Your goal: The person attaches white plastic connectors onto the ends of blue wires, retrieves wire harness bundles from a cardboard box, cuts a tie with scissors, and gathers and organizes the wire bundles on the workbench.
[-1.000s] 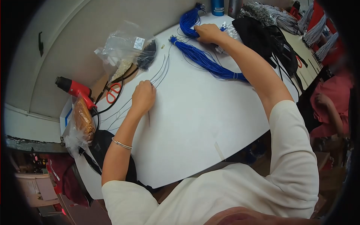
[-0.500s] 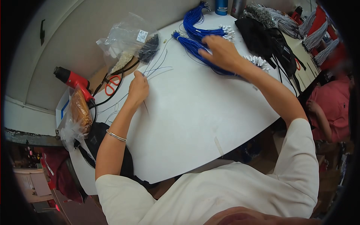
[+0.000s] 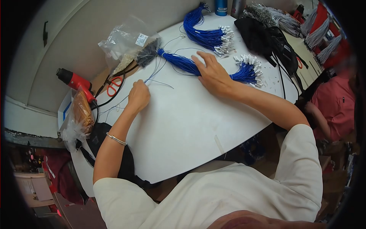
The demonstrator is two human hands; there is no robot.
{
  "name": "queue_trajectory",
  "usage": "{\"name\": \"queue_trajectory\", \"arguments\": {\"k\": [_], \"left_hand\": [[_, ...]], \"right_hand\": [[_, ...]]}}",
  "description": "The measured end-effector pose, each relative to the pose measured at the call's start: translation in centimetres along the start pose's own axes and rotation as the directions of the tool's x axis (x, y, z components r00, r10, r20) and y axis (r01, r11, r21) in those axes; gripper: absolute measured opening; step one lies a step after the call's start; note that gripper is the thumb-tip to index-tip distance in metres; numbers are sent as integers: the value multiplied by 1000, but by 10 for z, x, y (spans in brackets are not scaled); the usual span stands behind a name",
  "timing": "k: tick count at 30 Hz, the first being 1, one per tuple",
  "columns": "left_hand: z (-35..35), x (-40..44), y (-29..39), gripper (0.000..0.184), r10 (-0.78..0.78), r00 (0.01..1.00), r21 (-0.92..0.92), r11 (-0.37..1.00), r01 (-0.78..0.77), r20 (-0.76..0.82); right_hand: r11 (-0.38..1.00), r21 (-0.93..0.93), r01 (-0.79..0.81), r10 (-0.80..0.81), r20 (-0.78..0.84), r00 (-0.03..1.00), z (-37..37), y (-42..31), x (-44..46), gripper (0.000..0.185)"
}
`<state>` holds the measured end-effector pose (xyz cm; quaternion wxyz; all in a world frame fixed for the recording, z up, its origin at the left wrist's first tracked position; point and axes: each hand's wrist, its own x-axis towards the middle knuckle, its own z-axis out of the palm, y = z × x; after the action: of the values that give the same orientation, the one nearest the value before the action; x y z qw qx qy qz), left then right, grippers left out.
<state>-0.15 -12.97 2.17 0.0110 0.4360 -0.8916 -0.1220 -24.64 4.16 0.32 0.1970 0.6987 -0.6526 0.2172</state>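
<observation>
My left hand (image 3: pixel 139 95) is closed on several thin grey-blue wires (image 3: pixel 155 73), whose ends stick out above the fingers. My right hand (image 3: pixel 213 74), fingers apart, rests on the middle of a tied blue wire bundle (image 3: pixel 179 63). White connectors (image 3: pixel 249 63) show at that bundle's right end. Behind it, a second blue bundle (image 3: pixel 200 35) lies curved, also with white connectors (image 3: pixel 225 40). The left end of the nearer bundle touches a bag of dark pieces (image 3: pixel 148 52).
At the left are a red heat gun (image 3: pixel 78 82), orange-handled scissors (image 3: pixel 114 87) and a plastic-wrapped brown bundle (image 3: pixel 82 110). A blue bottle (image 3: pixel 221 7) stands at the back. Black bags (image 3: pixel 263 40) lie at the right; beyond them is a person in pink (image 3: pixel 335 108).
My right hand has left the back bundle and come down onto the nearer one, which has shifted left. My left hand has moved slightly, still with the wires.
</observation>
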Motion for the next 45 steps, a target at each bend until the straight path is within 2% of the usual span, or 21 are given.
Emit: {"name": "queue_trajectory", "arguments": {"k": [3, 4, 6, 8, 9, 13, 14, 18, 23, 25, 26, 28, 31, 34, 36, 38, 40, 41, 43, 44, 45], "left_hand": [[5, -6, -13, 19, -24, 994, -89, 996, 14, -103], [2, -8, -10, 19, -15, 995, -90, 996, 6, -99], [-10, -15, -4, 18, -14, 999, -161, 987, 7, -44], [-16, -21, 3, 17, -10, 1000, -230, 973, 14, 18], [-15, -20, 5, 17, -3, 1000, -232, 973, 7, 20], [-12, -16, 6, 17, 77, 995, 60, 995, -81, 57], [-10, -16, 3, 17, 76, 996, 59, 995, -78, 47], [16, -22, -12, 17, 146, 976, 142, 982, -124, -160], [-16, -41, 7, 19, 1, 1000, 126, 992, -2, 8], [-19, -41, -1, 19, -21, 1000, 149, 989, 18, 22], [-20, -40, -9, 20, -46, 998, 171, 984, 38, 41], [-20, -39, -21, 21, -96, 992, 218, 973, 76, 83], [-21, -37, -29, 24, -99, 990, 189, 979, 80, 96], [-22, -38, -33, 27, -106, 989, 158, 984, 88, 105], [-21, -44, -26, 33, -77, 996, 182, 981, 65, 56], [-20, -50, -17, 38, -45, 999, 204, 978, 41, 12], [-24, -56, -12, 39, 9, 999, 225, 974, 3, -53], [-28, -60, -9, 39, 64, 991, 247, 969, -34, -115], [-41, -68, 2, 40, 178, 957, 298, 949, -105, -230], [-57, -71, 15, 38, 239, 921, 58, 971, -233, -309], [-78, -76, 32, 36, 270, 877, -178, 915, -362, -398]], "right_hand": [[997, 53, -47, 56, -173, 983, -25, -5, -8, 37], [997, 47, -55, 62, -172, 983, -28, -4, -14, 37], [981, 25, -194, 192, 63, 979, -35, 3, -26, 33], [945, -27, -326, 319, 291, 902, -42, 6, -37, 29], [943, -33, -331, 326, 292, 899, -43, 6, -39, 29], [971, -74, -226, 238, 348, 907, -38, 10, -31, 25], [972, -77, -220, 233, 342, 910, -45, 11, -25, 25], [791, 178, -585, 418, 541, 730, -85, 16, -2, 26], [846, 292, -446, 254, 516, 818, -105, 32, 12, 25], [924, 233, -304, 159, 489, 857, -101, 44, 13, 20], [924, 234, -302, 157, 488, 859, -101, 52, 20, 20], [963, 254, -87, -3, 333, 943, -103, 68, 39, 18], [987, 127, -96, 54, 301, 952, -125, 68, 96, 17], [988, 100, -117, 84, 287, 954, -126, 84, 145, 23], [983, 181, 8, -21, 72, 997, -107, 111, 172, 23], [962, 232, 142, -110, -147, 983, -84, 128, 183, 24], [978, -209, -25, 42, 78, 996, -54, 139, 170, 38], [978, -208, -26, 44, 82, 996, -33, 148, 156, 38], [865, -498, -51, 156, 171, 973, 0, 162, 131, 56], [923, -366, -116, 153, 74, 985, 2, 164, 126, 47], [961, -222, -164, 164, -21, 986, 5, 165, 121, 40]]}}
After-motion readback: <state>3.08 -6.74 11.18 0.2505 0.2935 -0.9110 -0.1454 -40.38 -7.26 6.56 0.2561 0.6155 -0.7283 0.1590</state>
